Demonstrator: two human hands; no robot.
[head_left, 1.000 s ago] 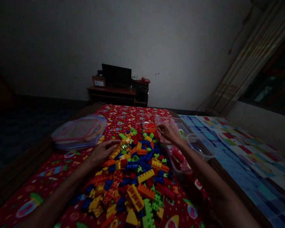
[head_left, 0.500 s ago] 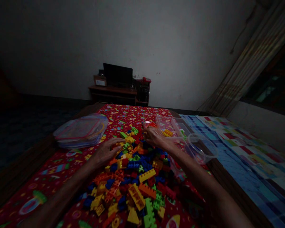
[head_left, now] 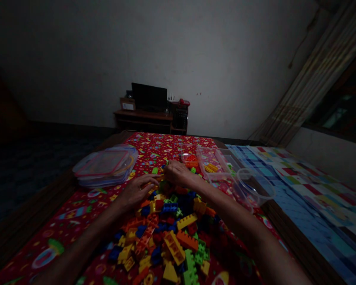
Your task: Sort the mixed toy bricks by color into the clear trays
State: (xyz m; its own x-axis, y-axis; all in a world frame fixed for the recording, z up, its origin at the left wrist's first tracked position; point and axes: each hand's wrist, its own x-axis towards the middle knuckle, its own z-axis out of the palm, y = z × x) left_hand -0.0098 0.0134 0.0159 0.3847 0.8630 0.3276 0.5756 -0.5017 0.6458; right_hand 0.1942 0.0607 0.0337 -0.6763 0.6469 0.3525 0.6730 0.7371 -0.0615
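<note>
Dozens of bricks (head_left: 161,228) lie heaped before us on the red cloth (head_left: 77,198), central, we judge, so that either hand can reach them. With the heap's middle as the dial's centre, our left hand (head_left: 137,191) is at eleven o'clock, half open, fingers bent; we cannot tell whether it grips a brick. Our right hand (head_left: 178,173) is at twelve, just beside it, back upward and curled; its fingertips are hidden, so we cannot tell what it has hold of. The lids (head_left: 105,168) are stacked at ten and the tub (head_left: 273,190) stands at two, likely to keep the middle free. At one, clear boxes (head_left: 221,175) show orange and yellow bricks inside, probably set there for the right hand's convenience. Far off, towards twelve, a screen (head_left: 150,97) stands on the desk (head_left: 144,115).
</note>
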